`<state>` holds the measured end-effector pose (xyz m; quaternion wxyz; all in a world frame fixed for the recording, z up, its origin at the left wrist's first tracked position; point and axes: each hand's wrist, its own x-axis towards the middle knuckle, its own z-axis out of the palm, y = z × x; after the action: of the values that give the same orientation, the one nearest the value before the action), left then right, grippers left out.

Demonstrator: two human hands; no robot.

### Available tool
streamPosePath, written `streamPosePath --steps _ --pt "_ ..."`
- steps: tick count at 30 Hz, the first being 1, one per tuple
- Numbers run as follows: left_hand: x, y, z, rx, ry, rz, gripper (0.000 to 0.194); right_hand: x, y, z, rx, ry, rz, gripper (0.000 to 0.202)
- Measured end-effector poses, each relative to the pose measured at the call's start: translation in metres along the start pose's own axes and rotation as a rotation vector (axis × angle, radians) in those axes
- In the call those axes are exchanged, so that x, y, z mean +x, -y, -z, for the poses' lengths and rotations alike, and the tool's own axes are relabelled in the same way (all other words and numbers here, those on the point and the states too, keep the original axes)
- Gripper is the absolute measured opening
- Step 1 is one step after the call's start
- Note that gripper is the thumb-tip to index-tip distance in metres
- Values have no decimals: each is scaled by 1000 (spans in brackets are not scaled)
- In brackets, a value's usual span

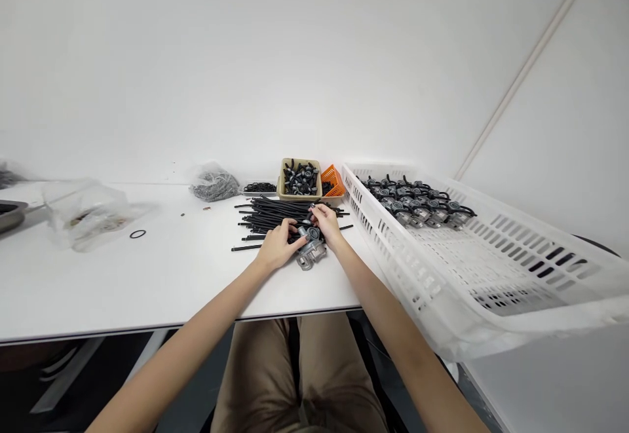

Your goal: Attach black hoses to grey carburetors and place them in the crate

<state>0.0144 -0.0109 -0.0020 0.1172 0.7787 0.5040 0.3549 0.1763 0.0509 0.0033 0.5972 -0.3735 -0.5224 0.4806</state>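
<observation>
A silver cast-metal part that looks like a small carburetor [311, 253], with a round dark disc on its upper side, rests at the front of a pile of black hoses [275, 213]. My left hand [280, 243] grips it from the left, thumb across its near side and fingers curled behind. My right hand [324, 221] is closed in a pinch just above the part's upper right. A small dark piece shows at those fingertips, too small to make out, and whether it is joined to the metal part is hidden.
Beyond the hoses stand a beige bin [281, 190] of short black pieces, a tilted orange basket [334, 181] and a tray of black rings [259, 188]. A large white crate [442, 269] with several similar parts flanks my right arm. Plastic bags [215, 183] and a black ring [137, 234] lie left.
</observation>
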Motion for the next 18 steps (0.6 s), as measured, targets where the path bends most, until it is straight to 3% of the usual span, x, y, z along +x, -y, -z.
streamPosePath --steps 5,12,18 --pt "-1 -12 -6 170 8 9 41 -6 2 -6 -4 73 -11 28" --pt "0 -16 -5 74 -8 105 36 -11 -2 -11 108 98 -46 31" --pt "-1 -14 2 209 -36 167 41 -13 -2 -13 183 141 -92 37"
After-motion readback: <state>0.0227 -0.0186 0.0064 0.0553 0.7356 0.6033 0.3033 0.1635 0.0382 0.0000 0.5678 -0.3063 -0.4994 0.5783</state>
